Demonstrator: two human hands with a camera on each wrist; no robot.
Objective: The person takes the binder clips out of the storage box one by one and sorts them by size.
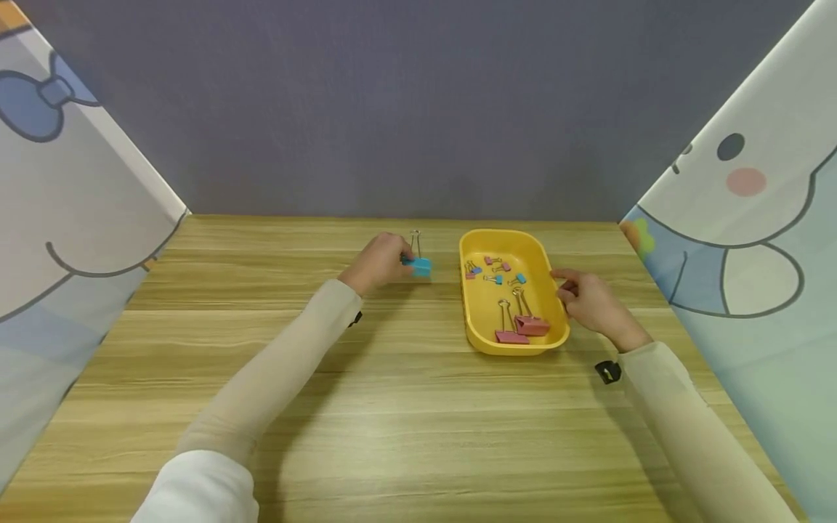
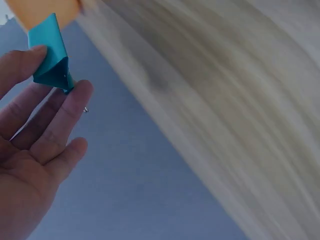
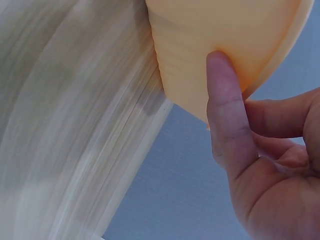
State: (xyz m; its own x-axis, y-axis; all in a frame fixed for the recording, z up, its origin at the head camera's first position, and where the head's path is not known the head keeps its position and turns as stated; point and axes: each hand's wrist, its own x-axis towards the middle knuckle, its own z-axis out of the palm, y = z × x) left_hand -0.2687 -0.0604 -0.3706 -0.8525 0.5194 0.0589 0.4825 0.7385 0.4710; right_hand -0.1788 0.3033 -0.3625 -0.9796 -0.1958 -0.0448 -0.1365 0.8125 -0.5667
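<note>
A large turquoise binder clip (image 1: 421,266) is pinched between the thumb and fingers of my left hand (image 1: 381,263), just left of the yellow tray (image 1: 477,312). Its wire handles point up in the head view. From the left wrist, the turquoise binder clip (image 2: 50,52) shows its folded body, with the thumb on one face and fingers behind. My right hand (image 1: 591,303) touches the tray's right side from outside. In the right wrist view, one extended finger (image 3: 227,100) lies against the tray's outer wall (image 3: 187,55), and another digit meets the rim.
Inside the tray lie two large pink binder clips (image 1: 532,325) near its front end and several small pink and blue clips (image 1: 502,267) farther back. A grey panel (image 1: 405,109) stands behind the wooden table (image 1: 392,436); cartoon-printed panels (image 1: 739,240) flank it.
</note>
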